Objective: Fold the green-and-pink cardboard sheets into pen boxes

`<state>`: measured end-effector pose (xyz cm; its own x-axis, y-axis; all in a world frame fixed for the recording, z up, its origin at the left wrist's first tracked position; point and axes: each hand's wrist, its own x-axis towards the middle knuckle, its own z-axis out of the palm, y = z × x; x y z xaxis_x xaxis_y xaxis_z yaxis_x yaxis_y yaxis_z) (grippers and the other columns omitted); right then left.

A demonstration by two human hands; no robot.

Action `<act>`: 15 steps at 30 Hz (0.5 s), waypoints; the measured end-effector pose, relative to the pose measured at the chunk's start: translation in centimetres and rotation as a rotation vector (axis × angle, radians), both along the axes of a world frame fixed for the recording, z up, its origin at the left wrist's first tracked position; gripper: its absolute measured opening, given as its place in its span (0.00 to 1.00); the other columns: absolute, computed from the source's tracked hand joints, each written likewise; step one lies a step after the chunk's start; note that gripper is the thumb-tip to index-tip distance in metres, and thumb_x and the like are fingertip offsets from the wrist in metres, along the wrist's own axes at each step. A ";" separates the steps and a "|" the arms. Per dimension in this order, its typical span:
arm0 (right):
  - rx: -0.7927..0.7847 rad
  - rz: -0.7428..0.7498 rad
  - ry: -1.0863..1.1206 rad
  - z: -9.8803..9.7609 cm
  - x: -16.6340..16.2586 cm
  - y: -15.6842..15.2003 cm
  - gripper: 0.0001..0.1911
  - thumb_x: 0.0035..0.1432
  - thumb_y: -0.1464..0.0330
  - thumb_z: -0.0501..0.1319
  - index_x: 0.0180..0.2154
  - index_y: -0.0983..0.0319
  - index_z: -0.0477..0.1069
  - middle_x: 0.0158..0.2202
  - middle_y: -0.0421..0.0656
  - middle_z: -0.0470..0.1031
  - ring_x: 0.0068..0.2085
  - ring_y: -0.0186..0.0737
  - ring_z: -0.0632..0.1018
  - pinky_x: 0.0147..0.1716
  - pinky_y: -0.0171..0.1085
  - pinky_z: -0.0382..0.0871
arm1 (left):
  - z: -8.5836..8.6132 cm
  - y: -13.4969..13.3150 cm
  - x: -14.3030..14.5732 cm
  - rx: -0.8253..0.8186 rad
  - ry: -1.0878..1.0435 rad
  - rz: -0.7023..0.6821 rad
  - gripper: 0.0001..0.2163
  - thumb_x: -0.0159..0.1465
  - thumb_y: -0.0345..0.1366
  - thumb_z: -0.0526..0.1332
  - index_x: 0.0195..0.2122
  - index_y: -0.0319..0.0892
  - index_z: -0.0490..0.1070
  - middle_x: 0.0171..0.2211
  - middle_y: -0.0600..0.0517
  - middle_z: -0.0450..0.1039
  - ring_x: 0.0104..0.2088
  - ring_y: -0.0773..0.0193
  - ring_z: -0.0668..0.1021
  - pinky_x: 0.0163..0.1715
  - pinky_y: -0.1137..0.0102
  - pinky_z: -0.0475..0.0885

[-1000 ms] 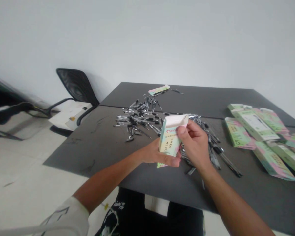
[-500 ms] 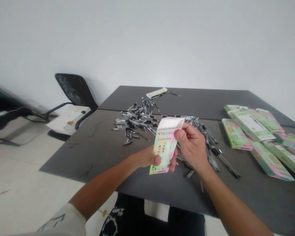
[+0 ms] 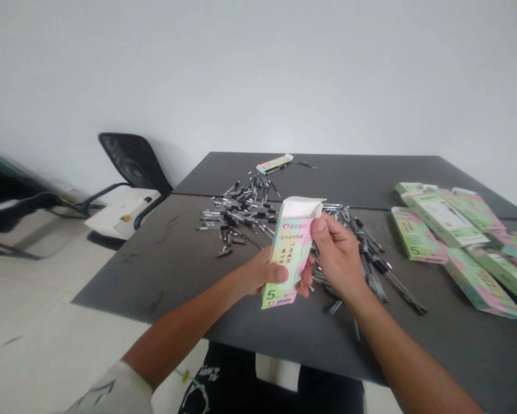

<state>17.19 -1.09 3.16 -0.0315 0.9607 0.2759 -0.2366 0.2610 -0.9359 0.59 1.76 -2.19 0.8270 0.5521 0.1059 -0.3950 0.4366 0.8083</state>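
A small green, yellow and pink cardboard pen box (image 3: pixel 293 244) stands tilted in front of me, its white top flap raised. My left hand (image 3: pixel 269 273) is wrapped round the lower half, thumb across the printed front and fingertips showing at the right edge. With thumb and fingers, my right hand (image 3: pixel 336 247) pinches the upper right edge near the flap. Whether anything is inside the box cannot be seen. Behind and beside the hands lie loose black and clear pens (image 3: pixel 236 213), with more pens (image 3: pixel 398 287) next to my right wrist.
Several similar boxes (image 3: pixel 443 221) lie overlapping on the right of the dark table (image 3: pixel 167 276). Another box (image 3: pixel 275 163) rests at the back with a few pens beside it. On the left is a black mesh chair (image 3: pixel 133 158) with a white box on its seat.
The top flap stands higher and more unfolded than before. My left thumb has shifted slightly up the box, showing more of the printed 5. Both hands keep hold of it.
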 end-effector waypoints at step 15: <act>0.449 -0.379 -0.165 -2.3 -0.9 -1.0 0.20 0.68 0.67 0.72 0.58 0.50 0.72 0.41 0.38 0.80 0.30 0.33 0.81 0.23 0.33 0.77 | 0.5 -0.5 -0.2 0.042 0.062 -0.051 0.27 0.47 0.53 0.84 0.38 0.40 0.80 0.33 0.48 0.82 0.31 0.59 0.85 0.36 0.67 0.82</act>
